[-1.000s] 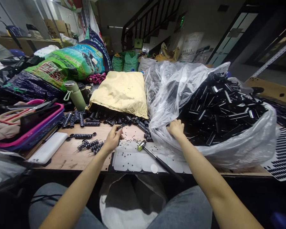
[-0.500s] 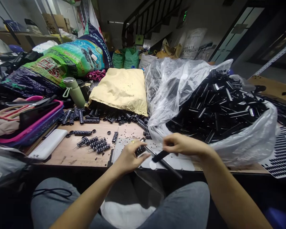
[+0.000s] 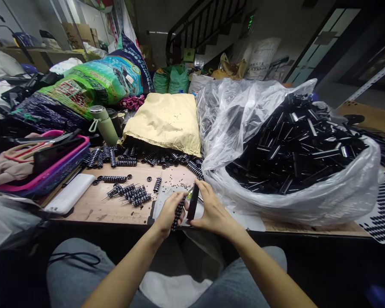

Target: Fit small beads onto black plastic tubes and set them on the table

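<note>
My left hand [image 3: 167, 214] is closed around a black-and-white beaded rod [image 3: 179, 212], held upright at the near edge of the table. My right hand [image 3: 213, 212] grips a black tube [image 3: 193, 201], held upright right beside the rod. Both hands meet over a white sheet [image 3: 167, 200] dotted with small black rings. Behind my hands, a hammer with a yellow-green head [image 3: 190, 194] is mostly hidden. More beaded rods [image 3: 132, 194] lie to the left on the wooden table [image 3: 93, 207].
A big clear plastic bag of black tubes [image 3: 295, 145] fills the right side. A yellow sack [image 3: 165, 122] spills beaded rods at the back. A green bottle [image 3: 103, 125], a pink basket [image 3: 48, 164] and a white power bank [image 3: 69, 193] sit left.
My right hand came out of the plastic bag with a black tube and moved left. My left hand picked up a beaded rod and drew back toward me. Both hands now meet.
</note>
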### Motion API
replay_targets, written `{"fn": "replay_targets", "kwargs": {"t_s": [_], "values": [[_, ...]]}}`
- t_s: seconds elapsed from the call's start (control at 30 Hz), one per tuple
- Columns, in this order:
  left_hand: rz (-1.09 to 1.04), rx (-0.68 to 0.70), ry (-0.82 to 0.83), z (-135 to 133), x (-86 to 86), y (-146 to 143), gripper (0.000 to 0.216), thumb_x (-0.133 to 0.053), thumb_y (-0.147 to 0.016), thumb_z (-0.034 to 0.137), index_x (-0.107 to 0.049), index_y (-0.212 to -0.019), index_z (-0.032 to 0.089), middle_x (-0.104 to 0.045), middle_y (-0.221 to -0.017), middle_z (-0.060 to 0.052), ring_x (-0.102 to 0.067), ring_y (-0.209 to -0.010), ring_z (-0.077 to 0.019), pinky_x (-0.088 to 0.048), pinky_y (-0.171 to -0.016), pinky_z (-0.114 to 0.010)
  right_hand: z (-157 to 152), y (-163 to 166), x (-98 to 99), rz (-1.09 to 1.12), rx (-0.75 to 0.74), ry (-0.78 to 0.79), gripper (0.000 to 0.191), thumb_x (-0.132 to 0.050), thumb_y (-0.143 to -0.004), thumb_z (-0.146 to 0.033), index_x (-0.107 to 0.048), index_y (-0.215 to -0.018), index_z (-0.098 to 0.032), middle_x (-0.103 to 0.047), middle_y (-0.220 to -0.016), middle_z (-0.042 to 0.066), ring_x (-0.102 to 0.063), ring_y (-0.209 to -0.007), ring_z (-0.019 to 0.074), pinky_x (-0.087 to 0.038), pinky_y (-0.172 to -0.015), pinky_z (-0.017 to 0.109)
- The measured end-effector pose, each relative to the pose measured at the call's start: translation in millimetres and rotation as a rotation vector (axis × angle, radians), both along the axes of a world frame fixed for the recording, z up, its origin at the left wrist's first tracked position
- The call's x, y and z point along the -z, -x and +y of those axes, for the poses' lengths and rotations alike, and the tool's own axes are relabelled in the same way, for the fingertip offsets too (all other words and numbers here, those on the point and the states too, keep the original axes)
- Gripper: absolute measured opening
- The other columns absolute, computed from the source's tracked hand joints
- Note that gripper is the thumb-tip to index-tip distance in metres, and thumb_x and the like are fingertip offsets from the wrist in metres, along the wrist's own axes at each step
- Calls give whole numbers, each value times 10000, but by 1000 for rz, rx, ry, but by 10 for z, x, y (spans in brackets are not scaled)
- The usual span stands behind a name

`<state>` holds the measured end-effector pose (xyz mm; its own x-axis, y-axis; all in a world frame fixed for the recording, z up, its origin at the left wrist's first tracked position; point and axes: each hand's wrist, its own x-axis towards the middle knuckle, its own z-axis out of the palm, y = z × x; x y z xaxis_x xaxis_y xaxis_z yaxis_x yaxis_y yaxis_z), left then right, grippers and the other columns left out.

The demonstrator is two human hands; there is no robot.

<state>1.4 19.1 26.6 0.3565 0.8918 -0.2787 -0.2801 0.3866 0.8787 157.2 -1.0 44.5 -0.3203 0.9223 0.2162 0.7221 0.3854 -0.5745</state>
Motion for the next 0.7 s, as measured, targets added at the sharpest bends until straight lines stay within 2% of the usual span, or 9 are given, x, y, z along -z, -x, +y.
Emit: {"fn": "replay_targets", "kwargs": {"t_s": [0.07,0.17,0.3,0.37,0.43,0.5,0.57,0.7], "values": [[-87,-26,24,-6,-2,17,413,-559,-722,459,-515,-1008,164,-492,-577,48,-399,-359,-43,-254,-308,-141,-39,2,17,72,-24,28,1099,-735,-526,-276,-50,-1382,-209,-187,-1367,140,-203,-1289,290,-288,-1033,448],[-104,-59,49,-13,11,32,463,-572,-717,452,-520,-1076,164,-456,-525,64,-347,-318,-33,-211,-292,-137,-104,51,45,158,-59,45,1076,-753,-514,-303,-108,-1369,-198,-198,-1345,138,-217,-1281,287,-304,-1031,448],[-71,-109,99,-26,27,16,532,-575,-717,446,-501,-1179,193,-446,-473,72,-324,-295,-40,-206,-290,-151,-146,158,92,239,-130,-34,1032,-763,-516,-337,-154,-1337,-195,-251,-1325,132,-220,-1282,274,-310,-1035,434],[-61,-153,95,-29,28,-3,489,-575,-718,422,-545,-1145,185,-476,-466,60,-387,-324,-63,-293,-328,-176,-140,197,113,269,-171,-67,1036,-762,-527,-352,-133,-1336,-202,-257,-1335,128,-220,-1287,266,-301,-1044,424],[-76,-222,49,-30,25,-24,388,-577,-712,379,-621,-1023,151,-547,-518,22,-501,-428,-99,-414,-448,-213,-124,217,134,285,-197,-70,1046,-762,-530,-365,-117,-1338,-203,-243,-1352,130,-214,-1294,265,-282,-1056,421],[-100,-259,41,-35,15,-42,297,-577,-701,348,-651,-888,129,-584,-565,-3,-553,-494,-121,-460,-533,-241,-105,222,157,289,-215,-62,1053,-765,-524,-367,-114,-1335,-200,-231,-1365,135,-209,-1299,267,-256,-1068,423],[-110,-236,114,-49,-4,-56,264,-566,-699,353,-633,-817,126,-566,-542,4,-540,-439,-122,-458,-480,-250,-90,219,181,282,-227,-40,1057,-768,-518,-346,-110,-1332,-198,-227,-1371,143,-218,-1298,271,-241,-1072,428],[-98,-186,234,-67,-41,-80,260,-556,-706,359,-583,-827,131,-538,-517,16,-530,-384,-121,-427,-376,-222,-79,222,231,277,-203,46,1049,-755,-499,-259,-113,-1327,-200,-260,-1354,140,-286,-1267,271,-269,-1054,414]]}}
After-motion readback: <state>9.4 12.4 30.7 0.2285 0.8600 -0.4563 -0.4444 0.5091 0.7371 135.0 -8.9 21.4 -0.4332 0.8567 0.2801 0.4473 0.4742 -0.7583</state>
